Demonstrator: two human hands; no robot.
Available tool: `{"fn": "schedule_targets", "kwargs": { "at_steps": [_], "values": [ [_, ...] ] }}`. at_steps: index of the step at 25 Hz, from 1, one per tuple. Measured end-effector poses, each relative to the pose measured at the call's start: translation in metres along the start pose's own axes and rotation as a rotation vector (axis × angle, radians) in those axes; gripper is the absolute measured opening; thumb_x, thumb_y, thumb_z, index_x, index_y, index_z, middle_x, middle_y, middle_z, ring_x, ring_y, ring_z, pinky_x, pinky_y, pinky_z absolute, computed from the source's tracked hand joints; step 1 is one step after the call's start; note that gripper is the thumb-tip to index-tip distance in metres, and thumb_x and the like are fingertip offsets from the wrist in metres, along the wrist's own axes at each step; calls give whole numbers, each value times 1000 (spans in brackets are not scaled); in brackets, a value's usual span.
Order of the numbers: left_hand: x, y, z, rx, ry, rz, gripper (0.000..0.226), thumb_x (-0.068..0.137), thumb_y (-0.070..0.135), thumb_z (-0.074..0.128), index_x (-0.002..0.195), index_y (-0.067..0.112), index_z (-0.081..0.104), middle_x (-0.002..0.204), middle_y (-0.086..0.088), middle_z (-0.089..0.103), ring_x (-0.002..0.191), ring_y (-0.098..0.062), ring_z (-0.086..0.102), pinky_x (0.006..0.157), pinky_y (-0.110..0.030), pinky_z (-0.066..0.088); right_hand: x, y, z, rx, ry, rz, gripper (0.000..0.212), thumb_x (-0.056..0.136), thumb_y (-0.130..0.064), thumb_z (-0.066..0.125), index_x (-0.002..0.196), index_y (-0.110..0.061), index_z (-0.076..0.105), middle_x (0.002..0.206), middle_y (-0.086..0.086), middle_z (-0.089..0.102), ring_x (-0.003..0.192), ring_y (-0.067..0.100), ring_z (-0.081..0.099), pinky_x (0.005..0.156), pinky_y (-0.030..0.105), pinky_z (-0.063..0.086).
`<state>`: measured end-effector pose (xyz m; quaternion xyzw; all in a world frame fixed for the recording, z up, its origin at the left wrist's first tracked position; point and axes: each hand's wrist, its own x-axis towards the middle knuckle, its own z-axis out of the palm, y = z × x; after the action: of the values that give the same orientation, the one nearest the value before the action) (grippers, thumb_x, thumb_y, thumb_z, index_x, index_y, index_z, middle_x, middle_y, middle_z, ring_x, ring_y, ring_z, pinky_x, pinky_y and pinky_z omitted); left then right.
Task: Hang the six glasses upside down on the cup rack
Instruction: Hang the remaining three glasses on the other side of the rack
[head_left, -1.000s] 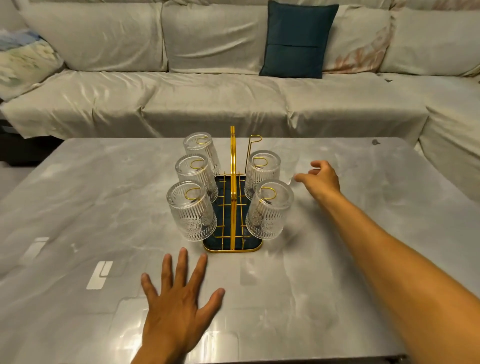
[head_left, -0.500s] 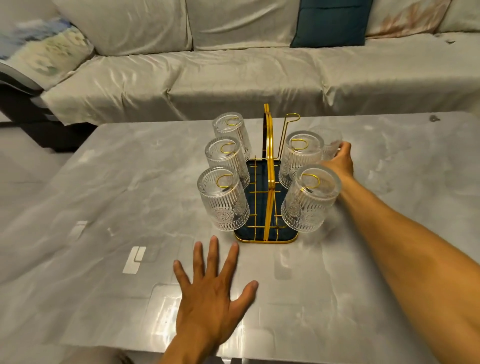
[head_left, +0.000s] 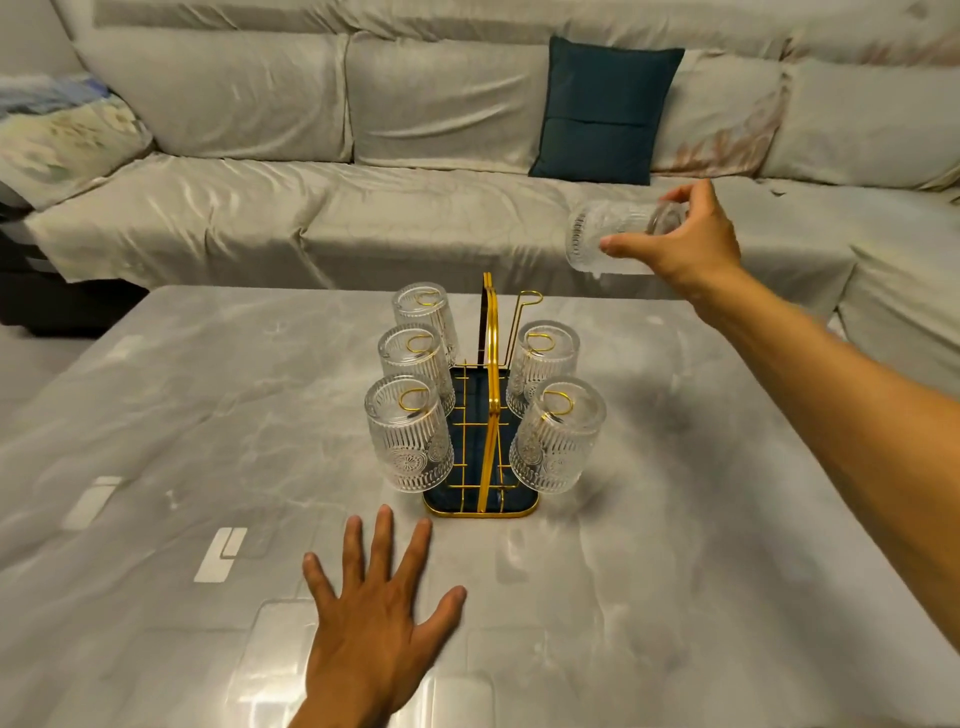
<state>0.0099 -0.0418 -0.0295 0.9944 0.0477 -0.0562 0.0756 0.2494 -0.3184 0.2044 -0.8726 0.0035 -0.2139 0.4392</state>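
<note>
A gold wire cup rack (head_left: 488, 364) with a dark blue base stands mid-table. Three ribbed glasses hang upside down on its left side, the nearest (head_left: 408, 434), and two on its right, the nearest (head_left: 556, 434). The far right prong (head_left: 525, 306) is bare. My right hand (head_left: 685, 244) holds a sixth ribbed glass (head_left: 608, 236) in the air, up and to the right of the rack, tipped on its side with the mouth pointing left. My left hand (head_left: 379, 618) lies flat on the table in front of the rack, fingers spread, holding nothing.
The grey marble-look table (head_left: 208, 415) carries the rack. Behind it runs a pale sofa (head_left: 363, 208) with a dark teal cushion (head_left: 602, 109). A patterned pillow (head_left: 57, 135) lies at the far left.
My right hand has lifted the sixth glass off the table beside the rack and raised it up and to the right, tipping it sideways. My left hand stays flat on the table.
</note>
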Motion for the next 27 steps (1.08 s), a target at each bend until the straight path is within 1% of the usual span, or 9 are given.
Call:
{"fn": "schedule_targets", "kwargs": {
  "at_steps": [4,11,15,18,20,21,22,25,27],
  "values": [
    [-1,0,-2,-17,13,14,79,67,89,-10,133,53,-34,151,5,-39,136,-26,-41,102,-63,-31,3,-29,18,-120,2,-118,83,55,-49,85,117,-22,37,105,-3,47,90,18,50,65,23,43],
    [8,1,-1,-11,-12,-5,87,58,92,-11,131,50,-37,145,5,-43,133,-26,-41,95,-62,-36,-7,-27,64,-244,-46,-221,64,59,-47,83,104,-20,47,97,1,56,83,20,55,65,33,50],
    [13,2,1,28,-11,-3,91,54,94,-12,129,50,-37,145,5,-43,131,-27,-41,91,-62,-39,-10,-15,79,-274,-61,-203,60,61,-44,84,104,-19,50,104,6,61,86,22,56,71,40,52],
    [13,3,2,18,84,3,90,61,94,-2,139,52,-19,157,-1,-23,132,-25,-42,99,-63,-30,-10,-6,88,-281,-90,-177,57,66,-44,80,107,-18,50,108,8,62,90,24,56,73,41,51],
    [12,1,2,4,199,20,85,70,89,18,144,47,27,157,-11,24,139,-21,-36,107,-56,-15,-11,0,95,-294,-122,-165,57,69,-44,78,110,-16,50,111,10,61,93,25,55,74,38,50],
    [12,0,2,-25,226,36,83,71,86,28,136,38,49,146,-13,44,143,-20,-29,108,-53,-8,-12,1,98,-300,-138,-154,56,70,-42,78,111,-15,51,112,10,60,94,25,54,73,37,48],
    [12,1,2,-15,274,49,81,71,84,32,129,33,59,137,-14,54,145,-20,-22,108,-52,-3,-13,3,101,-300,-152,-146,55,70,-40,79,111,-15,51,113,10,59,94,24,53,71,34,46],
    [12,-1,6,49,311,60,79,71,83,33,124,32,64,135,-13,56,147,-30,8,107,-53,10,-13,3,109,-316,-203,-121,52,68,-32,80,108,-16,52,112,8,59,92,22,50,68,32,42],
    [12,-2,8,41,327,65,80,71,83,34,128,33,60,138,-13,54,148,-27,-3,107,-53,7,-13,4,113,-332,-219,-102,51,67,-31,80,107,-17,51,110,7,58,92,22,51,68,32,44]
  ]
}}
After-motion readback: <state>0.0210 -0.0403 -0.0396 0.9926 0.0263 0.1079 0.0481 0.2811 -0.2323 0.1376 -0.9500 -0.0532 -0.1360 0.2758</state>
